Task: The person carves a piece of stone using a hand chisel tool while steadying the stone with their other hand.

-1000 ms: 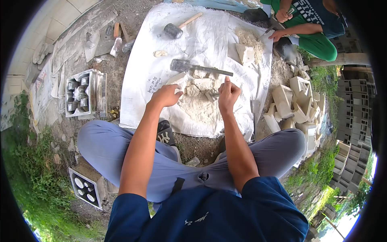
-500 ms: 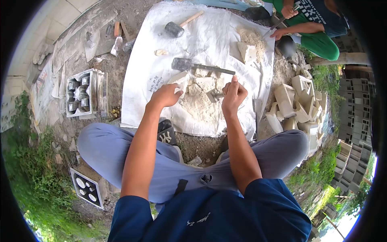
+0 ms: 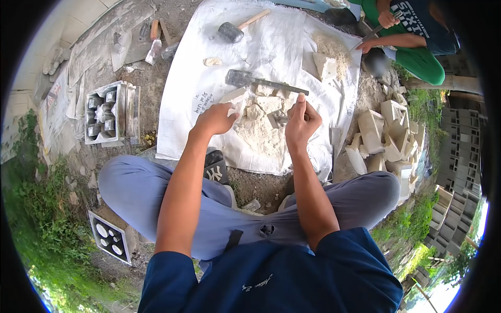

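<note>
My left hand [image 3: 215, 119] is closed on the near end of a pale block piece [image 3: 235, 97], with thumb and fingers at its edge. My right hand [image 3: 302, 124] is wrapped round the handle of a hammer, its thumb pointing up; the hammer's metal head [image 3: 277, 120] rests low over broken pale chunks [image 3: 269, 104]. Crumbs and powder [image 3: 259, 136] lie between my hands. Just beyond them, a dark-headed mallet with a flat bar handle [image 3: 282, 86] lies across the sheet, its tip by my right thumb.
A white sack sheet [image 3: 182, 68] lies under the pieces. A wooden-handled mallet [image 3: 230, 33] rests farther off. Broken blocks [image 3: 389, 130] are heaped on the right. A metal mould [image 3: 106, 115] stands on the left. A co-worker's hand [image 3: 387, 20] holds a bar tool at the upper right.
The hammer head has shifted slightly beside the chunks, and the pale pieces near it sit a little differently. My left hand stays at the block piece. The view has tilted slightly.
</note>
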Demonstrator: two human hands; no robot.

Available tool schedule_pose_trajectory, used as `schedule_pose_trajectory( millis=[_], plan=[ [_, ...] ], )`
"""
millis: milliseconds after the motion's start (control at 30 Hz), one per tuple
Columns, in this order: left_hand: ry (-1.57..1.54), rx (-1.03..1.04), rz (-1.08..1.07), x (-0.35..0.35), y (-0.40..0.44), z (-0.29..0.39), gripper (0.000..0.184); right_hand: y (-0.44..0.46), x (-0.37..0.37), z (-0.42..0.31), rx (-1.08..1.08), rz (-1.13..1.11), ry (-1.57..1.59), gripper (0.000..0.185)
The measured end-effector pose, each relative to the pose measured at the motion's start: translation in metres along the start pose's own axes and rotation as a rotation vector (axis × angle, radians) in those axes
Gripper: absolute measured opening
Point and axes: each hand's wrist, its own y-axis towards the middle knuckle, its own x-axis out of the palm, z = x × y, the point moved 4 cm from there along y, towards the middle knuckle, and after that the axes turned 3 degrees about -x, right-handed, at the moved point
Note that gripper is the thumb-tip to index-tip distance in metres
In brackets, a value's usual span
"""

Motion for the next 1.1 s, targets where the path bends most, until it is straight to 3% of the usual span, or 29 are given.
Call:
schedule_pose_trajectory(
  millis=[167, 367, 500, 633, 800, 900, 967, 1033, 1100],
  plan=[
    [-0.001, -0.002, -0.024, -0.003, 0.003, 0.006, 0.044, -0.014, 0.012, 0.052, -0.091, -0.101, -0.273, 0.051],
    [0.045, -0.017, -0.045, 0.002, 0.002, -0.006, 0.049, 0.000, 0.005, 0.001, 0.018, 0.019, -0.005, 0.055],
    [-0.002, -0.025, -0.058, -0.002, 0.002, -0.004, 0.050, -0.012, 0.015, 0.038, -0.152, -0.109, -0.300, 0.054],
    [0.030, -0.016, -0.023, 0.005, 0.000, -0.003, 0.044, -0.006, 0.006, 0.040, 0.035, 0.000, -0.130, 0.055],
    [0.014, -0.009, 0.004, 0.003, 0.002, -0.008, 0.044, -0.008, 0.006, -0.009, 0.031, 0.007, 0.022, 0.054],
    [-0.022, -0.017, -0.040, -0.006, -0.004, 0.002, 0.045, -0.010, 0.007, 0.046, 0.036, -0.069, -0.205, 0.052],
    [0.001, -0.013, -0.038, -0.002, 0.003, 0.004, 0.045, -0.010, 0.007, 0.050, -0.050, -0.056, -0.240, 0.053],
    [0.024, -0.019, -0.049, 0.002, 0.002, 0.004, 0.046, -0.009, 0.008, 0.046, 0.078, -0.081, -0.144, 0.053],
    [0.028, -0.014, -0.039, 0.001, 0.002, 0.001, 0.047, -0.010, 0.007, 0.028, 0.056, -0.062, -0.169, 0.054]
  ],
)
